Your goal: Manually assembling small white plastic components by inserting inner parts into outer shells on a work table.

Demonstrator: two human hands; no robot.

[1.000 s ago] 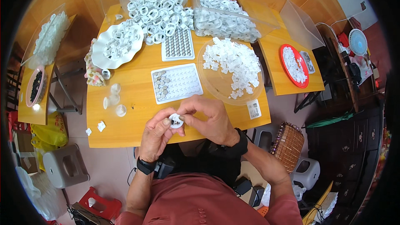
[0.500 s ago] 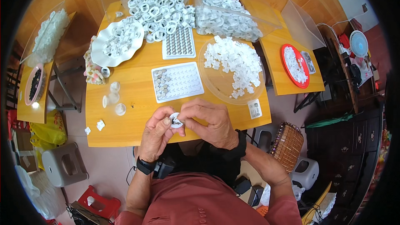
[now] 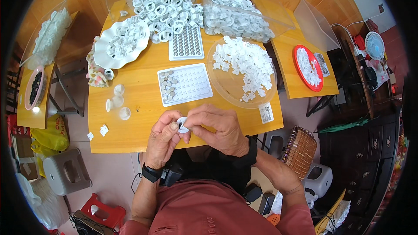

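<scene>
Just over the table's near edge, my left hand (image 3: 163, 138) is closed on a small round white plastic part (image 3: 180, 122) with a dark opening in its middle. My right hand (image 3: 223, 130) is closed too, its thumb and fingertips pinched together against the part's opening; whatever they hold is hidden. Beyond the hands lies a white tray (image 3: 198, 88) of moulded pockets, its left columns filled with silver coin cells (image 3: 167, 83). To the right, a round clear tray (image 3: 222, 91) bears a heap of small white plastic pieces (image 3: 244, 63).
A second tray of coin cells (image 3: 186, 43) lies farther back. Behind it rises a pile of round white parts (image 3: 163, 6), beside a clear bin (image 3: 278, 27) of similar ones. A scalloped white dish (image 3: 99, 48) and several small clear cups (image 3: 125, 113) stand at left.
My right fingertips have shifted slightly left, further over the part's opening. The part has tilted a little in my left hand, which otherwise stays in place.
</scene>
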